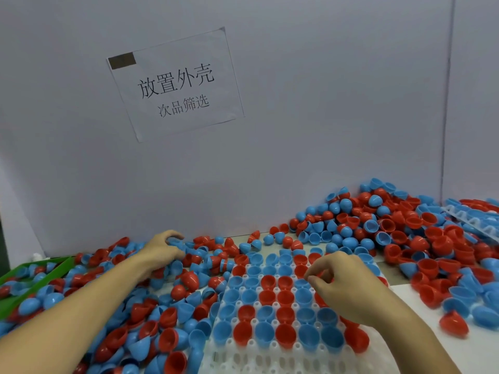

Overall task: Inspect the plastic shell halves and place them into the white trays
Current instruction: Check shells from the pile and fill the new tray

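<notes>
A white tray (272,359) lies in front of me, its pockets filled with red and blue shell halves (266,296), open side up. My right hand (343,284) hovers over the tray's right side, fingers curled, pinching what looks like a red shell half at its fingertips. My left hand (162,251) reaches into the loose pile on the left (151,314), fingers curled round a blue shell half (174,242) at the pile's far edge.
A large heap of red and blue halves (399,233) fills the right side. A second filled tray (475,217) leans at the far right. A green bin (32,276) holding shells sits at the left. A grey wall with a paper sign (175,85) stands behind.
</notes>
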